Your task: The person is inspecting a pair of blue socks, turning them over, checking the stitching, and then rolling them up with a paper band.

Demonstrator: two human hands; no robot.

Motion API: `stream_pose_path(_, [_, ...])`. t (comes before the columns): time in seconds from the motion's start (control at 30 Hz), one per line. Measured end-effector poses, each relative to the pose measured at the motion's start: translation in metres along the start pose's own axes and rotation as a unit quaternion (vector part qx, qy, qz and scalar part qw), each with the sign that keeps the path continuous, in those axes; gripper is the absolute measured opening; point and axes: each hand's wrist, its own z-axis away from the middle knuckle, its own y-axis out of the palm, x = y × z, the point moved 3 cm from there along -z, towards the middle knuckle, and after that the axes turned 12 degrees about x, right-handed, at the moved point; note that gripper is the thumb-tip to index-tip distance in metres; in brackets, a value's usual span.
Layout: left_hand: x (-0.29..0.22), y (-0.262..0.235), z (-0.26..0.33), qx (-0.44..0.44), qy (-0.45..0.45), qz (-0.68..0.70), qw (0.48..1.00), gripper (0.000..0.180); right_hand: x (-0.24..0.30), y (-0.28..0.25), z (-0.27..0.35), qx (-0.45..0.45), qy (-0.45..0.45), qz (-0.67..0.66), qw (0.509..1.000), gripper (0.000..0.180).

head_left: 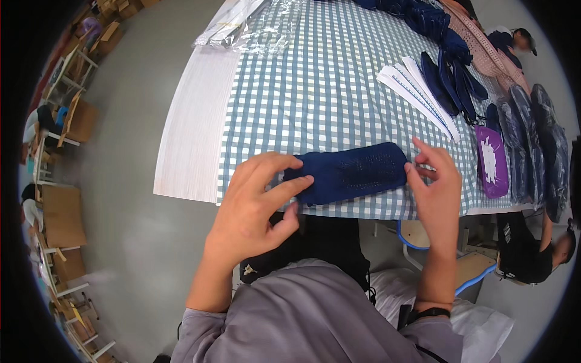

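Note:
A dark blue sock (pixel 354 172) with a dotted grip sole lies flat near the front edge of a table covered with a blue-and-white checked cloth (pixel 315 91). My left hand (pixel 257 206) pinches the sock's left end between thumb and fingers. At the sock's right end my right hand (pixel 436 187) holds the edge with its fingertips.
White card strips (pixel 417 94) and a pile of dark blue socks (pixel 454 78) lie at the right. A purple packet (pixel 491 160) sits near the right edge, clear plastic bags (pixel 254 24) at the back. A blue-rimmed chair (pixel 448 254) and a seated person (pixel 532 248) are to the right.

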Motion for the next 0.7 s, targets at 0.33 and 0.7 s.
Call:
stream_pose_path(0.33, [0.007,0.018,0.002,-0.044,0.005,0.042,0.998,0.043,-0.012,0.018,0.004,-0.043,0.028,-0.061,0.997,0.047])
stream_pose_path(0.7, [-0.003,0.009,-0.019,0.04,-0.081,0.194,0.977,0.075,0.009,0.0,0.007,-0.049,-0.048,-0.273,0.96,0.065])
